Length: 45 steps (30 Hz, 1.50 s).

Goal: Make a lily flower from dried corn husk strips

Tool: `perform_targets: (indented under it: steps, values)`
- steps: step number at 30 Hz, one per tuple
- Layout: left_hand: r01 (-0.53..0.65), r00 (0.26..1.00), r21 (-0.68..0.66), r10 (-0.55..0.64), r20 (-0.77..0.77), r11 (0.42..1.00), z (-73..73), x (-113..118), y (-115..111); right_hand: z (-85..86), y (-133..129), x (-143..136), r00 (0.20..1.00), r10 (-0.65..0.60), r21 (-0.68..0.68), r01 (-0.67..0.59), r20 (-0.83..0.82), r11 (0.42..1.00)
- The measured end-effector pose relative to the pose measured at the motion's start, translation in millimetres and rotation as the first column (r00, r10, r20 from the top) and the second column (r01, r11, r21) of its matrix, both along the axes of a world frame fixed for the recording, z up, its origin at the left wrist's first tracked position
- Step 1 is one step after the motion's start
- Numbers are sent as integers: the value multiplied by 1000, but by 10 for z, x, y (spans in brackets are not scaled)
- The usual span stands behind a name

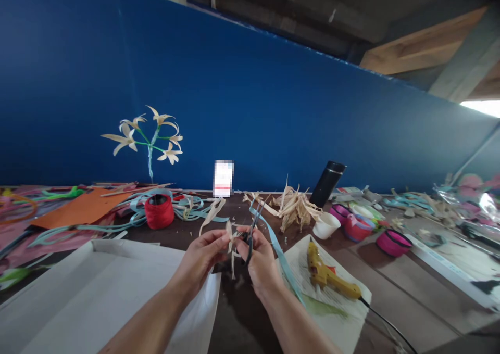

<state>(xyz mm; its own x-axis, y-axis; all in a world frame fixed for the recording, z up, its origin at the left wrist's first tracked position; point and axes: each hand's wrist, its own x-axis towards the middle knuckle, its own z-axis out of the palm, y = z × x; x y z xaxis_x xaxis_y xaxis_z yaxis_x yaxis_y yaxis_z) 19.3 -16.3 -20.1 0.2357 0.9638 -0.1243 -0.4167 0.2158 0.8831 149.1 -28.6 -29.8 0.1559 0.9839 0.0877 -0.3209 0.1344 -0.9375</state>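
While the left hand [203, 252] pinches the husk [229, 243] with fingertips closed, its long axis near upright, the right hand [260, 257] curls around scissors [250, 245] just beside it, contact with husk unclear; brown table [238, 317] beneath, blue wall [253, 99] behind, glue gun [328, 276] right

No readable text, white panel [223, 178] seemingly blurred

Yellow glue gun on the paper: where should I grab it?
Probably by the handle, coming from the near right. The glue gun lies on its side with that handle sticking out that way, black cord at its end. The far tip, likely the nozzle, points away from you.
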Motion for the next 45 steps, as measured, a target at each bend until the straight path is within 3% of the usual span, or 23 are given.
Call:
perform_targets:
  steps: [5, 10, 15, 25, 37, 41, 45]
  values:
    - [14, 999, 56, -11, -53, 998, -8, -5, -3, 6, 7, -4, 1000, 1, -5, -1, 6, 1000]
    - [-95, 987, 52, 101, -126, 994, -92, -29, 41, 23, -5, -2, 999, 8, -17, -7, 40, 1000]
    - [-180, 981, 12, 181, -67, 984, -114, -52, 78, 2, -9, 0, 998, 19, -28, -18, 54, 999]
    - [-189, 982, 31, 189, -1, 981, -89, -74, 82, 20, -44, -61, 980, 165, -103, -153, 111, 983]
    - [-315, 947, 127, 321, -25, 941, -103, -215, 217, -4, -143, -56, 856, 438, -201, -394, 274, 897]
    - [-310, 944, 169, 324, -61, 936, -78, -241, 214, -35, -138, -82, 857, 453, -220, -405, 246, 887]
    - [-299, 939, 197, 325, -115, 934, -75, -242, 215, 54, -149, -71, 865, 429, -202, -386, 260, 900]
